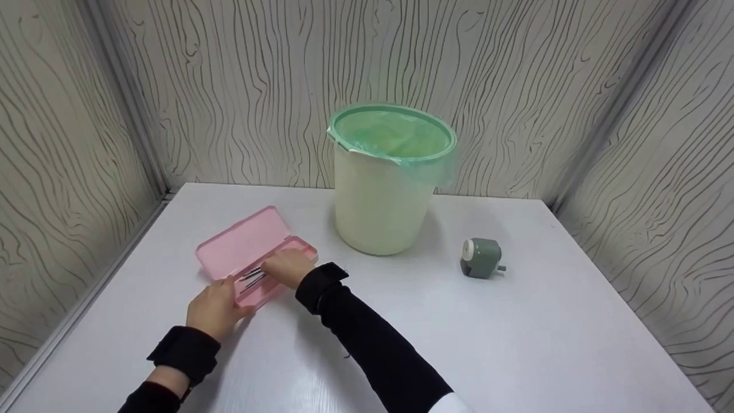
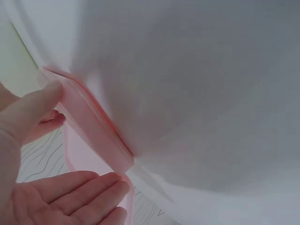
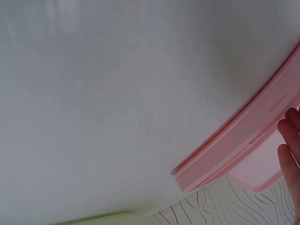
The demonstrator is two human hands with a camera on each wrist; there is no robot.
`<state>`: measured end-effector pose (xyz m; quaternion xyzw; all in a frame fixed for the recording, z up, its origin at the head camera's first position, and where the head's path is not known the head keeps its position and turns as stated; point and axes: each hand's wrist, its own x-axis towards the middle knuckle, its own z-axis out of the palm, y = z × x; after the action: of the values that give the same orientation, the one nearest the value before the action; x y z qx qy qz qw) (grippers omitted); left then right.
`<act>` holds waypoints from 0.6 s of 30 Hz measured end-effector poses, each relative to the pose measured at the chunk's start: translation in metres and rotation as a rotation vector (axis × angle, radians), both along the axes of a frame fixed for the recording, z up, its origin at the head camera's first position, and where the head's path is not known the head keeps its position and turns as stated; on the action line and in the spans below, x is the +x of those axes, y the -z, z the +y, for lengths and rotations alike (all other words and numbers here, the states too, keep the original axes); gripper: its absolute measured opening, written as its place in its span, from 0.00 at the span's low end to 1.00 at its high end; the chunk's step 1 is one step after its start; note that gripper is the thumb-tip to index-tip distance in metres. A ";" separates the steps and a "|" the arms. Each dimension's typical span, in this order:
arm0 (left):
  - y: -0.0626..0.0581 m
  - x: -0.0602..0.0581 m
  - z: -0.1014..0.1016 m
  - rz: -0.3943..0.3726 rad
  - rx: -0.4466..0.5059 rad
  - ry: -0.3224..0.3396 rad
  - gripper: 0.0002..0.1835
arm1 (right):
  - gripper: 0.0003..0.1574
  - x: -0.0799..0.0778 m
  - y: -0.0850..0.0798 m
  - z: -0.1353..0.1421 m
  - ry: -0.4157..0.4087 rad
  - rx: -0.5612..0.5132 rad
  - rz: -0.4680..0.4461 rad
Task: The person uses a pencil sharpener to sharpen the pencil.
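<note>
A pink pencil case (image 1: 243, 244) lies on the table at left with its lid swung back. Several thin, dark and silvery pencil-like sticks (image 1: 252, 277) lie inside, their far ends hidden under my right hand. With thumb and fingers, my left hand (image 1: 213, 310) grips the case's near left end; the left wrist view shows the thumb against the front wall (image 2: 91, 119) and the fingers by the end. My right hand (image 1: 288, 268) reaches into the case at the sticks. Whether it pinches any is hidden; only a few fingertips (image 3: 289, 136) show in the right wrist view.
A pale bin (image 1: 381, 206) with a green rim and a green liner bag stands at the back, right of the case. Farther right sits a green pencil sharpener (image 1: 481, 258) with a crank. Wood-patterned panels (image 1: 241, 97) enclose the white table (image 1: 516, 338) at back and sides.
</note>
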<state>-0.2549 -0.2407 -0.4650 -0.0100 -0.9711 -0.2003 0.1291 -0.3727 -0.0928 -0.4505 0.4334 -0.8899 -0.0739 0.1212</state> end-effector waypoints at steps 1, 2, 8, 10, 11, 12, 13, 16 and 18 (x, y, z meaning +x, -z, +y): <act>0.000 0.000 0.000 0.000 -0.001 0.002 0.26 | 0.11 0.000 0.001 -0.001 -0.007 0.001 -0.010; 0.000 0.000 0.000 -0.001 -0.002 0.002 0.26 | 0.10 0.001 0.001 -0.002 -0.008 0.002 -0.020; -0.002 -0.001 -0.002 -0.007 0.002 0.007 0.25 | 0.08 -0.001 -0.003 -0.004 0.033 -0.043 -0.082; -0.003 -0.001 -0.002 -0.012 -0.004 0.009 0.25 | 0.08 -0.003 -0.004 -0.006 0.046 -0.049 -0.091; -0.003 -0.002 -0.003 -0.013 -0.007 0.010 0.25 | 0.09 -0.003 -0.004 -0.008 0.048 -0.042 -0.081; -0.004 -0.002 -0.003 -0.018 -0.011 0.011 0.25 | 0.09 -0.004 -0.003 -0.009 0.049 -0.032 -0.070; -0.004 -0.002 -0.004 -0.022 -0.014 0.011 0.25 | 0.10 -0.005 -0.003 -0.010 0.051 -0.023 -0.062; -0.007 -0.003 -0.004 -0.048 -0.022 0.013 0.25 | 0.11 -0.009 -0.001 -0.015 0.047 0.014 -0.040; -0.008 -0.005 -0.003 -0.061 -0.029 0.014 0.25 | 0.11 -0.011 0.000 -0.017 0.040 0.050 -0.014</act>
<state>-0.2595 -0.2439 -0.4571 -0.0124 -0.9773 -0.1873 0.0980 -0.3837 -0.1098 -0.4508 0.4189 -0.8972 -0.0953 0.1025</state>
